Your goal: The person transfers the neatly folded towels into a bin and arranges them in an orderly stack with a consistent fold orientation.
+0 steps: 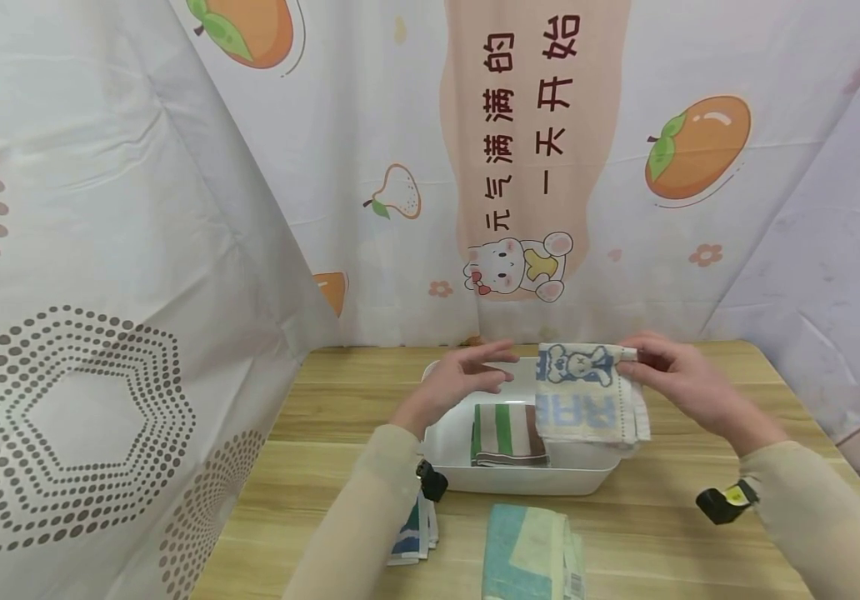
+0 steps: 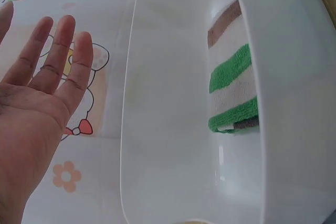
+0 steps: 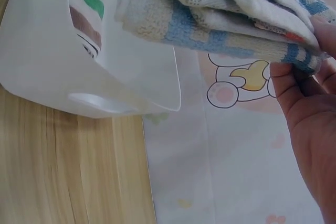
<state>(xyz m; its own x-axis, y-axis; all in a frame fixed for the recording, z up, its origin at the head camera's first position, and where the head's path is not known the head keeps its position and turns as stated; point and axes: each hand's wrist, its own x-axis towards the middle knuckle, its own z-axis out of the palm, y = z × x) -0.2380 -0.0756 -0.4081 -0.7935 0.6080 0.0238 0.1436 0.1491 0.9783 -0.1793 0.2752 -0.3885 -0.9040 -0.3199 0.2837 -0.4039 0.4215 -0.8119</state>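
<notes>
My right hand (image 1: 673, 375) pinches a folded white and blue towel (image 1: 580, 400) with a bear pattern by its right edge, holding it above the right part of a white bin (image 1: 520, 481). The right wrist view shows the same towel (image 3: 226, 24) in several layers between thumb and fingers of the right hand (image 3: 310, 114). My left hand (image 1: 463, 379) is over the bin's left side, its fingers extended and holding nothing. Inside the bin lies a folded towel with green, white and brown stripes (image 1: 501, 433), also visible in the left wrist view.
A folded teal and yellow towel (image 1: 527, 550) lies on the wooden table (image 1: 670, 542) in front of the bin. Partly hidden by the left forearm is a blue and white folded towel (image 1: 415, 533). A printed curtain (image 1: 385, 275) hangs behind the table.
</notes>
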